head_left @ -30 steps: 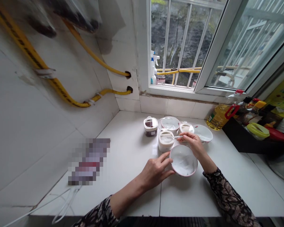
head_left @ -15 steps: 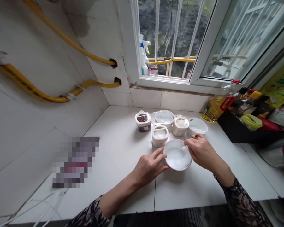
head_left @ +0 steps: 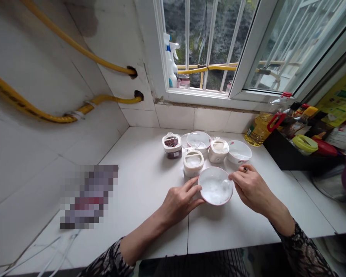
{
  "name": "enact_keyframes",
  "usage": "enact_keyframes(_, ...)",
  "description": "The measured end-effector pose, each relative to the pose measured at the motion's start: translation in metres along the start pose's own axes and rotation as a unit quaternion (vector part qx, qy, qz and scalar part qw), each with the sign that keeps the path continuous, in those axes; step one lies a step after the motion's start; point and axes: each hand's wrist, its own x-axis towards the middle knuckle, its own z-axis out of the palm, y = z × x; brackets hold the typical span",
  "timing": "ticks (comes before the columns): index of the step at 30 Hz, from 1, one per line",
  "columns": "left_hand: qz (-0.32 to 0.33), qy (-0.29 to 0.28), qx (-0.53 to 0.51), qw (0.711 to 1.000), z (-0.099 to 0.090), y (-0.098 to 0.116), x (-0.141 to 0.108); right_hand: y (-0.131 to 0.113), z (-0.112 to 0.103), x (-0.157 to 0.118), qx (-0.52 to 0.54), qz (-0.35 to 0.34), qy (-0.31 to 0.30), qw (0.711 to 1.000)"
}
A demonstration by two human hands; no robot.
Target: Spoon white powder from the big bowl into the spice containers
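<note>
My left hand [head_left: 183,198] grips the left rim of a white bowl [head_left: 208,196] with a pink edge, thumb at the near side and fingers at the far side. White material [head_left: 219,188] lies inside; I cannot tell whether it is powder or grains. At the bowl's right rim, my right hand [head_left: 252,188] is closed in a pinch on a small pale spoon [head_left: 228,181], mostly hidden by the fingers. Just behind the bowl stands a lidded jar of white contents [head_left: 193,163]. Another pale-filled jar [head_left: 218,151] and a jar of dark red pieces [head_left: 172,146] stand farther back.
Two more white bowls [head_left: 198,140], [head_left: 239,152] stand behind the jars. An oil bottle [head_left: 258,129] and a black box [head_left: 279,152] of condiments are at the right. A blurred-out object [head_left: 89,198] lies left, near white cords [head_left: 57,256]. Tiled walls and a window bound the counter.
My right hand has shifted slightly right and down, its fingers moving from over the bowl to its right rim. The left hand keeps its hold. The whole view has tilted a little.
</note>
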Motion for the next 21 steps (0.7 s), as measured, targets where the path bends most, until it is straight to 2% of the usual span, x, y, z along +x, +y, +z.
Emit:
enact_keyframes(4,-0.003,-0.001,0.001,1.0,0.001,0.0,-0.001,-0.011,0.0,-0.009,0.053,-0.004,-0.019,0.998)
enact_keyframes(7,-0.001,0.003,-0.003,1.0,0.002,0.0,-0.001,-0.014,0.0,-0.01,0.036,0.006,0.012,0.999)
enact_keyframes(9,0.0,0.007,-0.004,1.0,0.002,-0.001,-0.002,-0.011,0.001,-0.01,0.016,0.019,0.026,0.999)
enact_keyframes(14,0.003,0.007,-0.007,1.0,0.003,-0.001,-0.002,-0.002,0.01,-0.011,0.114,0.025,0.016,0.993)
enact_keyframes(18,0.005,0.015,-0.004,1.0,0.003,0.0,0.0,0.007,0.021,-0.01,0.073,0.056,0.068,0.993)
enact_keyframes(21,0.009,0.018,-0.006,1.0,0.002,0.0,0.0,0.009,0.025,-0.009,0.105,0.051,0.054,0.992)
